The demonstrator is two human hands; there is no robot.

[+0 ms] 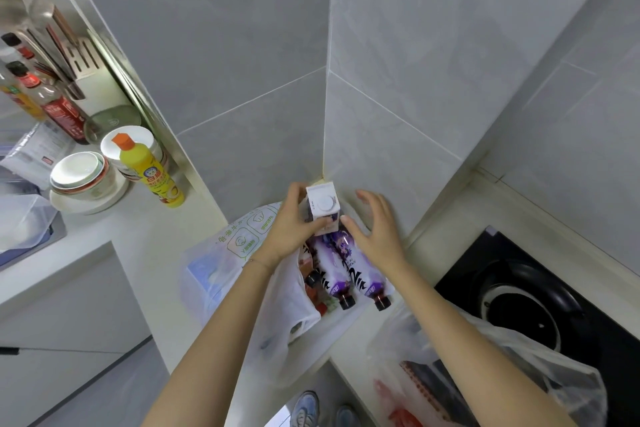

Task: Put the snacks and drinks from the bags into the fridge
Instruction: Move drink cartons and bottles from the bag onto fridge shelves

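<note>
Table (pixel 145 239): pale, L-shaped, running from left of frame to the tiled corner at centre.
Stove (pixel 540 308): black, lower right, round burner showing.
Left bag (pixel 221 274): white plastic with green print, centre of frame, mouth open toward the viewer; holds drinks.
Right bag (pixel 540 371): clear plastic, lower right, lying partly over the stove; dark and red packets inside, contents unclear.
Bottles (pixel 349 270): two purple-labelled, dark caps toward the viewer, lying side by side at the left bag's mouth.
Bowls (pixel 81 173): white stack on a plate, left of frame.
Yellow bottle (pixel 149 170): orange cap, upright, just right of the bowls.
Carton (pixel 322 208): small, white round cap, held above the purple bottles, centre.
Left hand (pixel 294 222): grip closed around the carton.
Right hand (pixel 375 229): grip released, fingers spread, thumb just beside the carton; contact uncertain.
</note>
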